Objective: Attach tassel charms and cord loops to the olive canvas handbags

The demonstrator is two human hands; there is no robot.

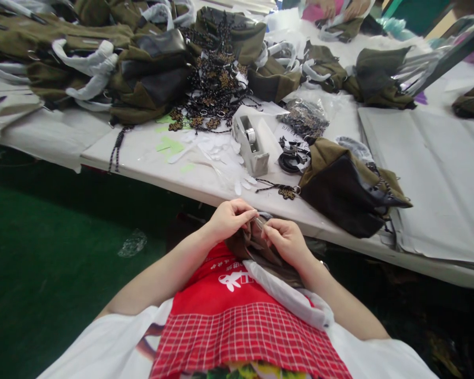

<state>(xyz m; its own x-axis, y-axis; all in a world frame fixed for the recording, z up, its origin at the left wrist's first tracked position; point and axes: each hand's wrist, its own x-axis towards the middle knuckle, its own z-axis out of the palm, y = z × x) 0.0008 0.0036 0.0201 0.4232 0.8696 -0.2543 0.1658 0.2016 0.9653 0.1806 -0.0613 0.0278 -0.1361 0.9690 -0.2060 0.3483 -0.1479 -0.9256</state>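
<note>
A brown bag [274, 259] lies against the red apron, below the table edge, with a white wrapped handle [288, 289] hanging from it. My left hand [234, 218] pinches the bag's upper edge, thumb and fingers pressed together. Close on its right, my right hand [284, 238] grips the same edge with bent fingers. Between the fingertips a small light strip shows, too small to make out. The inside of the bag is mostly hidden by the hands.
On the table [150, 163] stand a grey tape dispenser [250, 147], a heap of black cords with brown charms [217, 79], white paper pieces [215, 152] and an olive and black bag [347, 184]. More bags [150, 79] lie behind. Another person's hands [342, 8] show at the top.
</note>
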